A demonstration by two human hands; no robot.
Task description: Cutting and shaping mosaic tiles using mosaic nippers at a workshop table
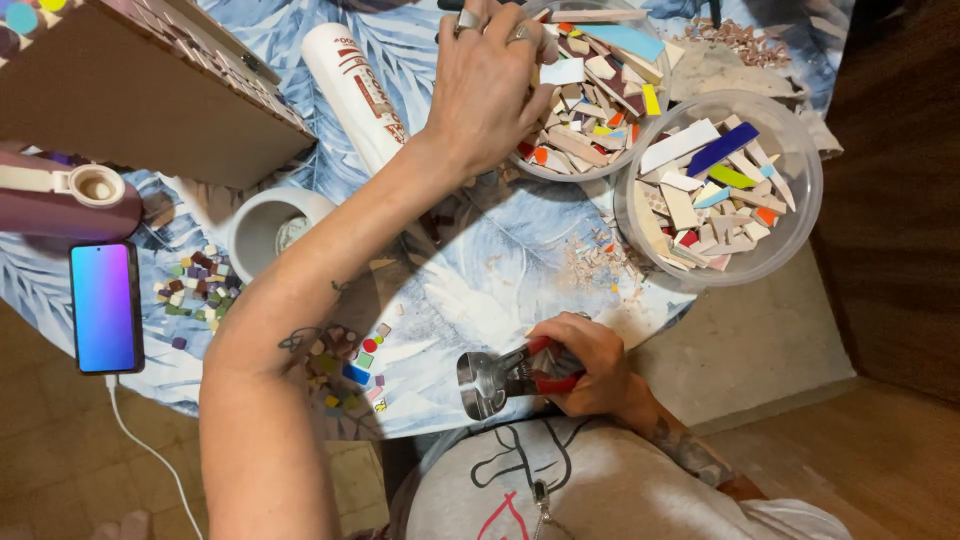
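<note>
My left hand [490, 85] reaches into a clear plastic bowl [655, 120] filled with coloured tile shards, its fingers curled down among the pieces; what they pinch is hidden. My right hand [590, 362] rests near the table's front edge and grips red-handled tile nippers [500, 378], their metal jaws pointing left. A second clear bowl [800, 215] of larger tile strips in white, blue and green stands to the right of the first.
A leaf-patterned cloth [480, 270] covers the table. Small mosaic squares [195, 285] lie beside a white cup [265, 225]. A white tube [355, 90], a phone [105, 305] with cable, a purple bottle [60, 200] and a wooden board [140, 90] sit at left.
</note>
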